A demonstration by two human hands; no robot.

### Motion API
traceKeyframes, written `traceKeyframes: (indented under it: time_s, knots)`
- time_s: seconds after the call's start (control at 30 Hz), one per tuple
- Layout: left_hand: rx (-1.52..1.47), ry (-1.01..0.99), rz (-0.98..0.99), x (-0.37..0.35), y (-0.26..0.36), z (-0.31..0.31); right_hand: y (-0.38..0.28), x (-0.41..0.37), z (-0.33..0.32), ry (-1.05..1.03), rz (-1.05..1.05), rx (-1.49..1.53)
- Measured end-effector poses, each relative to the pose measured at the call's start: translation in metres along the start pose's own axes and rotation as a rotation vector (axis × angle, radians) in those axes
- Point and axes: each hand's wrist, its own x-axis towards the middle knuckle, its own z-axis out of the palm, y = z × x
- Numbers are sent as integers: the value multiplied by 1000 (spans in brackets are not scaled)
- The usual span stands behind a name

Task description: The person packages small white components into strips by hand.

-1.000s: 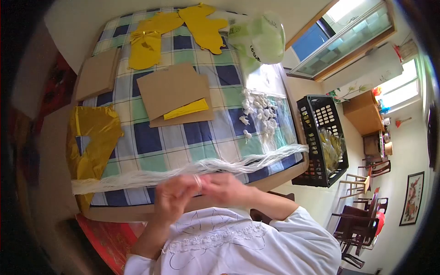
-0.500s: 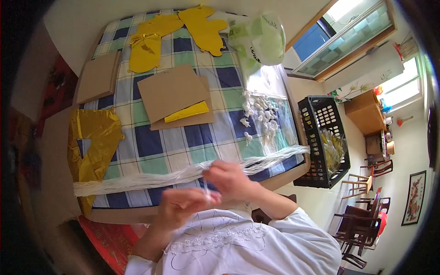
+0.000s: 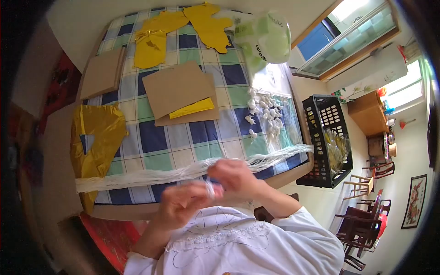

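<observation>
In front of my chest, my left hand is closed, with white string looped around its fingertips. My right hand is just above and to the right, its fingers pinched together on the string, partly smeared by motion. Behind both hands, a long bundle of white strings stretches across the near side of the bed. Several small knotted white string bundles lie in a heap farther back on the right.
Brown cardboard sheets and a yellow foil strip rest on the checked bedspread. Flat gold foil balloons lie at the back and left. A green-white plastic bag stands back right. A black crate is beside the bed.
The string that stretched between my hands is now gathered closer around my left fingertips. Both hands stay near each other; the view has shifted slightly.
</observation>
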Motion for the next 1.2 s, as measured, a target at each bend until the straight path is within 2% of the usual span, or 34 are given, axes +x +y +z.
traceKeyframes:
  time_s: [0.07,0.1,0.2,0.23,0.33,0.37,0.43,0.47,0.5,0.57,0.63,0.73,0.83,0.9,1.0,1.1,1.2]
  knots:
    - [361,261,61,12,4,-2,-6,-7,11,-190,-44,59]
    - [547,256,49,14,3,0,-9,-7,6,-112,-45,143]
    - [-96,-189,-57,-3,1,-8,0,2,-7,90,95,87]
    - [-291,-71,-106,-7,5,-4,-2,-1,-4,33,80,106]
    - [437,186,-16,9,2,-5,-11,-10,7,-140,13,159]
    - [557,115,-5,6,2,-3,-9,-9,0,-44,112,163]
    - [357,13,27,4,3,2,3,0,-6,123,214,81]
    - [261,-35,44,3,4,4,3,-1,0,78,205,115]
    - [182,35,85,5,1,5,2,-3,8,35,189,149]
    - [458,167,132,13,-8,6,-10,-5,16,0,200,230]
    - [676,266,123,14,-16,14,-13,0,4,22,251,172]
    - [535,152,-5,9,-16,13,-2,0,-1,-6,348,55]
    - [-74,201,-264,5,-34,12,5,0,5,-45,341,-61]
    - [-88,221,-275,4,-37,11,7,-3,7,-39,296,-77]
    - [-156,198,-285,2,-41,11,-3,1,2,103,277,298]
    - [-334,195,-289,5,-36,12,-1,5,-8,-121,275,452]
    - [-584,220,-294,7,-35,11,6,5,-13,-153,407,588]
